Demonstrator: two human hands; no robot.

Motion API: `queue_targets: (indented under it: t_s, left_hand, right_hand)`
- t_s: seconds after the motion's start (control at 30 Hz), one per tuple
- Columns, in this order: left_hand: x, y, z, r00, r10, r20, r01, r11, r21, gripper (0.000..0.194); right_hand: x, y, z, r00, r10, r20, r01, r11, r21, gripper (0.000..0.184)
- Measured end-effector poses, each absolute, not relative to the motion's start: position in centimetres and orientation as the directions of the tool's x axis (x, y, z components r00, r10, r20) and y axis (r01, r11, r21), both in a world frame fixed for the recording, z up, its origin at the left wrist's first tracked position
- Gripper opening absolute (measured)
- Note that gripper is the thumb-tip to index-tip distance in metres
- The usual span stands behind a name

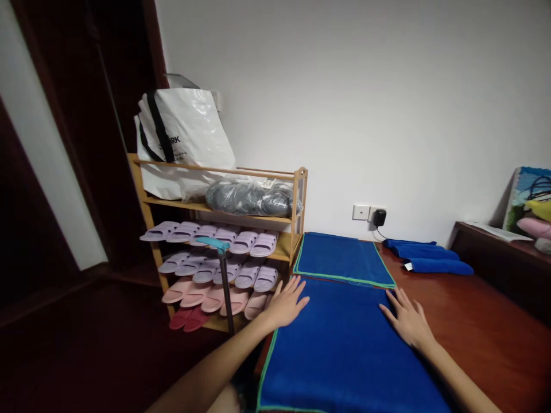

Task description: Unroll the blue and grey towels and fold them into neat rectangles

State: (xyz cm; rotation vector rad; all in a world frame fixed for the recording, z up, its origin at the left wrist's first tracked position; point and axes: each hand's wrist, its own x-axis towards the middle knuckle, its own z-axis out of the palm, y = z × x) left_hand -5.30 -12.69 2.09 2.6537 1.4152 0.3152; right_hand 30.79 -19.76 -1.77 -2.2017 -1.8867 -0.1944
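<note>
A blue cloth [344, 344] with green edging lies spread flat on the reddish-brown table. On its far left corner rests my left hand [286, 303], fingers spread and nothing held. My right hand [408, 318] lies on the cloth's far right corner, also with fingers apart. Just beyond, against the wall, is another blue cloth [344, 258] with green edges, which looks like flat layers. Several blue cloths, folded or rolled [430, 256], sit farther right on the table.
Left of the table stands a wooden shoe rack [284, 246] with rows of slippers [232, 267], a white bag [185, 132] and a plastic-wrapped grey bundle [253, 197]. A blue-topped stick [224, 281] leans before it. A black adapter [379, 217] is plugged into the wall.
</note>
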Motion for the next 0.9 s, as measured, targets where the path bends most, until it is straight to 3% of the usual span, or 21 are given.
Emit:
queue_targets:
  t_s: [0.07,0.13,0.3,0.47,0.63,0.73,0.9]
  left_hand:
    - [-4.9,-14.8,2.5,0.554,0.816,0.166,0.793,-0.577,0.196,0.056]
    - [-4.0,-17.7,2.9,0.637,0.751,0.177,0.712,-0.660,0.238,0.056]
    - [-3.1,-23.4,3.1,0.786,0.613,0.076,0.563,-0.762,0.322,0.062]
    - [-6.1,-23.5,3.2,0.751,0.658,0.054,0.615,-0.727,0.307,0.060]
    - [-9.0,-23.9,3.1,0.783,0.614,0.103,0.563,-0.768,0.305,0.064]
    - [-9.5,-23.7,3.6,0.814,0.579,0.056,0.535,-0.783,0.316,0.064]
    - [-6.9,-18.1,5.1,0.771,0.630,0.096,0.587,-0.760,0.279,0.062]
  right_hand:
    - [28.6,-21.1,-1.1,0.089,0.914,0.396,0.996,-0.085,-0.027,0.070]
    - [25.4,-23.0,-0.8,-0.001,0.898,0.440,1.000,0.011,-0.020,0.067]
    - [20.5,-27.9,-1.6,-0.217,0.967,0.132,0.951,0.240,-0.196,0.061]
    - [25.4,-30.9,-2.1,-0.048,0.998,0.035,0.980,0.054,-0.193,0.065]
    - [29.4,-34.2,-2.3,-0.090,0.996,-0.006,0.974,0.087,-0.210,0.069]
    - [30.3,-34.6,-1.5,-0.111,0.993,-0.050,0.963,0.095,-0.253,0.065]
    - [31.0,-28.1,1.2,-0.033,0.997,0.069,0.968,0.049,-0.247,0.062]
